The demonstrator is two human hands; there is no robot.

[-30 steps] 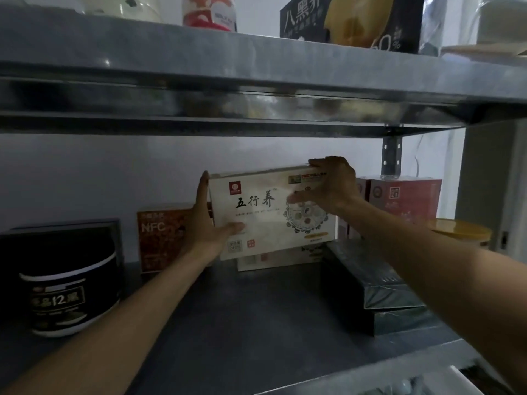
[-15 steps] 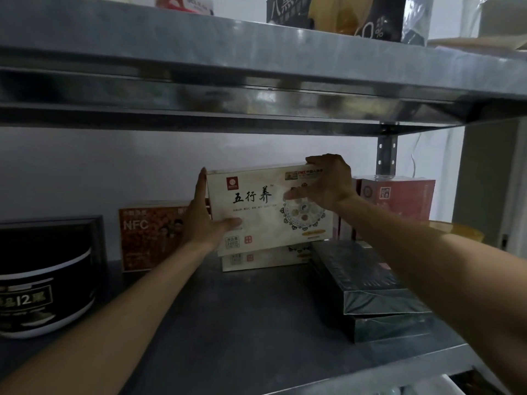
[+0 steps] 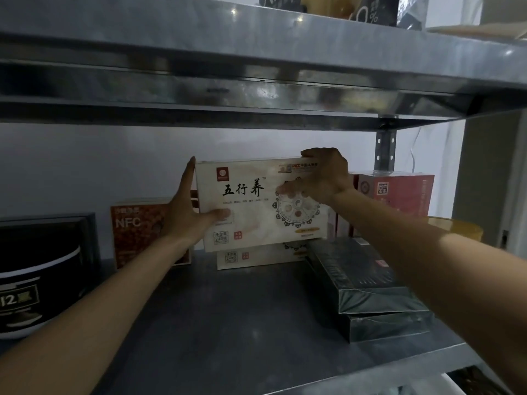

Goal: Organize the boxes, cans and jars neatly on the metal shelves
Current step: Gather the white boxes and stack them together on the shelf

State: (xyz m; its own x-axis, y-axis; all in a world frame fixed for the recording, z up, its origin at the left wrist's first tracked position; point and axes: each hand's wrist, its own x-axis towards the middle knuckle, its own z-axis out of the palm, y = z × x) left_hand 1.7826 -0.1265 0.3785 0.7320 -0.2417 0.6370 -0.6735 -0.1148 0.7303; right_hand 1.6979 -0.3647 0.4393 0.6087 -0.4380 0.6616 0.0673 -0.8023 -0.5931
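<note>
A cream box with black characters [image 3: 251, 203] stands upright near the back of the metal shelf [image 3: 228, 323], held a little above a second, similar cream box [image 3: 256, 259] behind it. My left hand [image 3: 188, 209] grips its left edge, thumb across the front. My right hand [image 3: 319, 178] grips its top right corner, fingers over the top and thumb on the front face.
An orange NFC box [image 3: 137, 229] stands to the left, a black round tin [image 3: 34, 280] further left. Two stacked dark wrapped boxes [image 3: 368, 289] lie at right, with a red box [image 3: 399, 198] and a yellow lid [image 3: 456, 228] behind. The upper shelf [image 3: 256, 61] hangs close overhead, carrying a dark package [image 3: 370, 10].
The cream box stays in both hands at about the same place near the back wall, settling slightly lower. The view has shifted to the right.
</note>
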